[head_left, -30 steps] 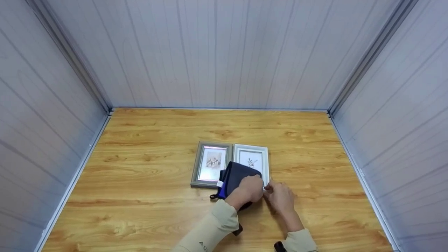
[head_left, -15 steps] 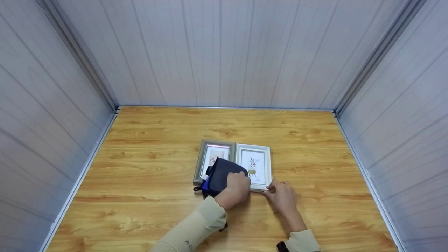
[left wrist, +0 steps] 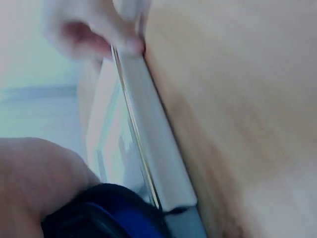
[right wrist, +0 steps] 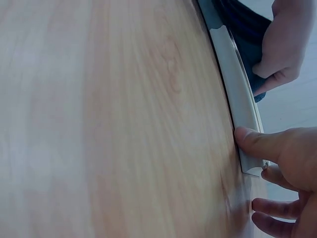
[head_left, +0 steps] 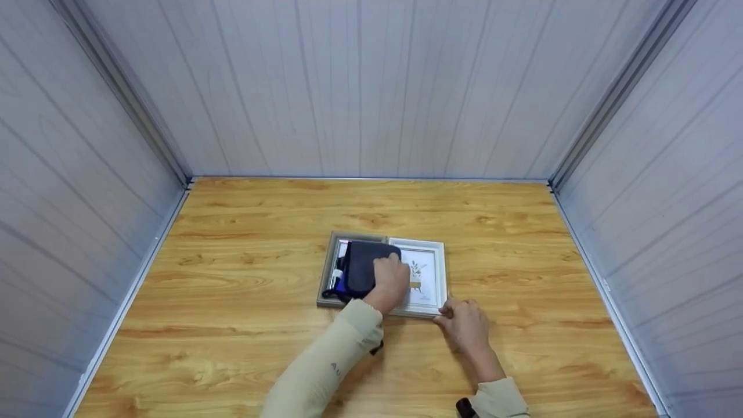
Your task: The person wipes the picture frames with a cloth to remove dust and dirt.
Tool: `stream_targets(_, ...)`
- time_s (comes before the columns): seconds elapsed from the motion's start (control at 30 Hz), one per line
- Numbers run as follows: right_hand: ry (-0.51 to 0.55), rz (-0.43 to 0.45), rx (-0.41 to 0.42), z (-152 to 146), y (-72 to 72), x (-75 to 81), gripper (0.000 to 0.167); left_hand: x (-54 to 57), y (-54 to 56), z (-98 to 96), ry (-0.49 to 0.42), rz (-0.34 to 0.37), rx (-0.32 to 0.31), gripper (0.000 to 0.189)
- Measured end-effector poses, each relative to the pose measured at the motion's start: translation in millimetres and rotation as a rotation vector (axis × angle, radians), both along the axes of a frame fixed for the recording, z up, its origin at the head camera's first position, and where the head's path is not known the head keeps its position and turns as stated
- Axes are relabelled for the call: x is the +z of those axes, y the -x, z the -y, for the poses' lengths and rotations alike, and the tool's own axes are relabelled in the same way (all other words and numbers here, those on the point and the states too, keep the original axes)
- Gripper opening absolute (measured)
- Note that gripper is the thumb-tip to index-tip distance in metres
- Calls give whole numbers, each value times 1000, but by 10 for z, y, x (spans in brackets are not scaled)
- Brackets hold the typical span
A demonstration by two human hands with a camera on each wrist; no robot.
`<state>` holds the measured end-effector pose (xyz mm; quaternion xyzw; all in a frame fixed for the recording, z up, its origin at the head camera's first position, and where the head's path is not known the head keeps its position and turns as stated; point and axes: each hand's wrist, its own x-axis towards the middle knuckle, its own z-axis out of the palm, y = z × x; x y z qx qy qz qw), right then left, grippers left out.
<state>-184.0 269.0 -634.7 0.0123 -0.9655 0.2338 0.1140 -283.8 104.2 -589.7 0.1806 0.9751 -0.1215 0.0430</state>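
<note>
My left hand (head_left: 392,281) grips a dark fabric pouch (head_left: 361,268) by its right side. A blue inner edge, a white tag and a black loop show on the pouch's left. The pouch lies over the grey-brown picture frame (head_left: 324,287), covering most of its picture. Directly right of that one is a white picture frame (head_left: 440,270) with a potted-plant print, partly hidden by my left hand. With thumb and fingers, my right hand (head_left: 466,325) pinches the white frame's near right corner; in the right wrist view its thumb (right wrist: 252,141) presses the side edge.
Both frames lie side by side on a wood-grain tabletop (head_left: 249,342). Pale panels (head_left: 360,87) wall it in at the back, left (head_left: 69,191) and right (head_left: 667,191), with metal strips along the corners.
My left hand has carried the pouch left and away from me, off the white frame and over the grey-brown one, uncovering the plant print. My right hand keeps its place at the corner.
</note>
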Motion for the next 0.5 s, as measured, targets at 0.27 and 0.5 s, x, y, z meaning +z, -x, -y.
stream_targets(0.27,-19,26,2,31,3,-5,20,37,-10,123,-49,83,-15,24)
stream_targets(0.5,-36,71,-1,6,2,23,18,100,-441,241,-195,190,-49,18)
